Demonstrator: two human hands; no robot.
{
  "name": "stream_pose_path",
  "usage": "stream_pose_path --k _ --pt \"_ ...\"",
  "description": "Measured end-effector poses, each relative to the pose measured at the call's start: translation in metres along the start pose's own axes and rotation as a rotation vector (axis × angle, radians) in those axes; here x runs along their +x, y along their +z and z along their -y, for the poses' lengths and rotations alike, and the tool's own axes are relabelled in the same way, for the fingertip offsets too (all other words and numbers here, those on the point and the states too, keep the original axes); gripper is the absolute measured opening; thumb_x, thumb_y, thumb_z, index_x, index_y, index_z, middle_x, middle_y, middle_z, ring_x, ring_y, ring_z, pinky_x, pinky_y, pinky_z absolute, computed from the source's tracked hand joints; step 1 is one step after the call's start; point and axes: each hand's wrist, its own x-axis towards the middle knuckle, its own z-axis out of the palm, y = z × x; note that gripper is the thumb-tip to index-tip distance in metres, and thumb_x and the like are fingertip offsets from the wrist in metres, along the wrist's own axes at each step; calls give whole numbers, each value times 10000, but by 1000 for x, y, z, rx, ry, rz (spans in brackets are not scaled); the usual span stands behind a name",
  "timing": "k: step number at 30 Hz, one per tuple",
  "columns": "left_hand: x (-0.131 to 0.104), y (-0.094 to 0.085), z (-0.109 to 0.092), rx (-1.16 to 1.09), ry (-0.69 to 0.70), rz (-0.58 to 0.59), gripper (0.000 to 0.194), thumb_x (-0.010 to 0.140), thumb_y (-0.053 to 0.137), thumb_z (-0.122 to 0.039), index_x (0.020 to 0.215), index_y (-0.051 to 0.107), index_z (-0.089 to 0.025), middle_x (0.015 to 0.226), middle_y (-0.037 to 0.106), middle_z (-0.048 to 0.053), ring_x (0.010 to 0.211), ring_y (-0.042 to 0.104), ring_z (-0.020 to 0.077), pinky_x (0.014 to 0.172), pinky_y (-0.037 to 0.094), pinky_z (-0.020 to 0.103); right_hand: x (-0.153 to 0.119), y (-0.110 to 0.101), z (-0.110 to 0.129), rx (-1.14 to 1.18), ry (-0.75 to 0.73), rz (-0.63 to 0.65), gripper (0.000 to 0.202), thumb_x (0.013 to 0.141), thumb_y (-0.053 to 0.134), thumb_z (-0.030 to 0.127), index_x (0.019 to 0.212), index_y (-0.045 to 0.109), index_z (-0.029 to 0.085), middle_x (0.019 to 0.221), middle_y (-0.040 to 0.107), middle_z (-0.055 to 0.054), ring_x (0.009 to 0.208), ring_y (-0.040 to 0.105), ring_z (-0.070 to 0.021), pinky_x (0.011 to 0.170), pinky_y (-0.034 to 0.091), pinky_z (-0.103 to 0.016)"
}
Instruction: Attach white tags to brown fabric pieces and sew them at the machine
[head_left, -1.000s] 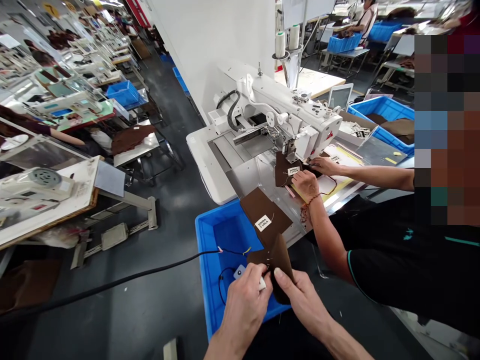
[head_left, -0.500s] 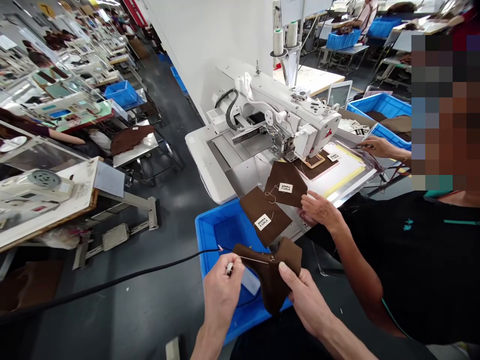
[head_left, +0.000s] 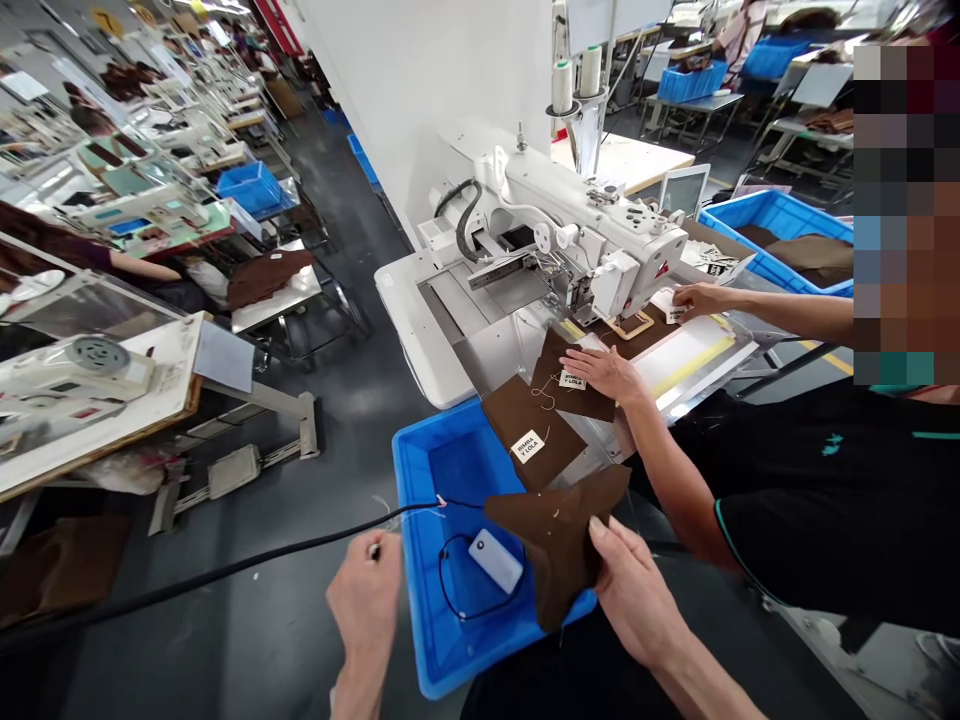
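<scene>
Since half a second ago the left hand [head_left: 365, 603] has pulled away from the brown fabric piece [head_left: 559, 545], down and to the left, so the two are now well apart. That hand is curled nearly closed, thumb against forefinger on something small and pale at its tip (too small to tell what). Its forearm rises from the bottom edge, knuckles toward the camera.

The right hand [head_left: 636, 597] alone carries the fabric piece, fingers clamped on its right edge with the thumb on top. Its forearm comes in from the lower right, the wrist angled up and to the left.

The fabric piece hangs over the near right corner of the blue bin [head_left: 420, 600]. Its long axis runs from a point at the upper right down to a lower tip, with another point reaching left.

A co-worker's hand [head_left: 609, 372] lies flat on a labelled brown piece [head_left: 559, 378] on the sewing machine's surface [head_left: 495, 350]; the co-worker's other hand [head_left: 694, 299] touches work beside the machine head [head_left: 600, 235].
</scene>
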Motion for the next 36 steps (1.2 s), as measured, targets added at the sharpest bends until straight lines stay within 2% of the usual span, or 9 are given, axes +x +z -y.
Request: stream_pose_path --k 3,5,8,10,14,18,25,32,36 --pt "16 -7 20 94 -81 89 299 878 457 -392 988 639 -181 805 700 108 755 640 319 724 413 361 1 -1 6 71 -19 124 327 1120 726 525 1139 741 198 891 545 -56 790 493 -229 686 432 -284" --pt "8 -10 16 89 -32 228 269 892 492 -408 960 638 -193 711 672 65 672 624 281 666 405 331 2 1 5 80 -45 160 295 1142 712 476 1085 735 187 858 500 -41 764 448 -202 683 401 -263" --pt "-31 -12 -13 24 122 387 507 962 443 -649 722 563 -219 594 577 4 599 557 197 629 406 285 3 5 1 74 -40 185 332 1151 707 454 975 700 172 822 444 -20 715 391 -173 652 359 -241" --pt "-60 -12 -40 -75 236 427 536 965 445 -710 819 640 -232 674 607 -14 631 555 162 634 431 251 4 8 -2 69 -27 194 333 1140 725 455 977 696 166 850 456 -23 732 395 -170 676 367 -237" --pt "-92 -4 -83 -471 671 412 311 1003 603 -448 1228 665 -242 825 637 -20 655 575 113 645 472 209 3 12 -5 68 -27 196 356 1111 768 454 947 691 148 831 454 -17 729 385 -161 687 365 -228" --pt "-93 9 -96 -518 877 404 267 1014 611 -267 1275 658 -234 852 635 0 724 608 107 672 481 199 1 9 -12 71 -23 155 473 1078 806 467 802 612 137 729 400 11 651 334 -140 605 316 -214" --pt "-94 22 -92 -562 843 387 165 1014 595 -267 1083 740 -234 787 646 1 665 592 103 650 463 211 3 13 -15 74 4 152 289 1064 838 439 1083 763 161 987 605 -59 901 540 -221 862 455 -282" --pt "-79 14 -80 -548 393 176 341 1046 530 -445 894 670 -173 652 621 -12 528 552 110 515 457 208 5 19 -3 259 44 129 250 1118 784 401 1288 739 222 1180 598 -69 1030 554 -230 891 479 -270" --pt "-87 10 -77 -525 501 219 249 987 630 -444 1016 699 -206 774 665 -13 597 585 108 615 491 217 7 15 -6 258 52 132 294 1115 787 401 1330 718 214 1203 595 -81 1056 555 -244 915 481 -284"
